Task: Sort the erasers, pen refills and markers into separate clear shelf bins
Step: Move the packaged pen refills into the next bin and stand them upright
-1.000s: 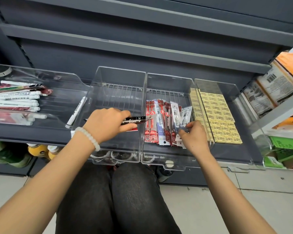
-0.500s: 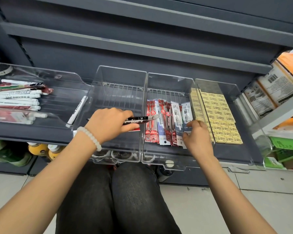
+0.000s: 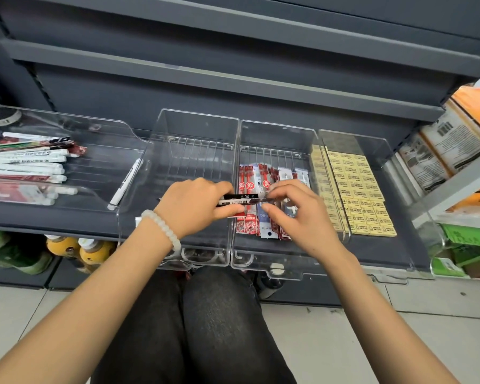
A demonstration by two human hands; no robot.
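Four clear bins sit along the shelf (image 3: 67,217) front edge. Left bin (image 3: 75,151): a stack of white markers (image 3: 25,167), count unclear, plus one marker (image 3: 125,184) at its right wall. Second bin (image 3: 194,151): nothing visible inside. Third bin (image 3: 277,139): refill packs (image 3: 261,184), roughly seven, side by side. Right bin (image 3: 372,151): eraser (image 3: 358,189) grid, too many to count. Your left hand (image 3: 194,206) grips a black pack (image 3: 241,200) over the second/third bin wall; your right hand (image 3: 297,214) pinches its other end.
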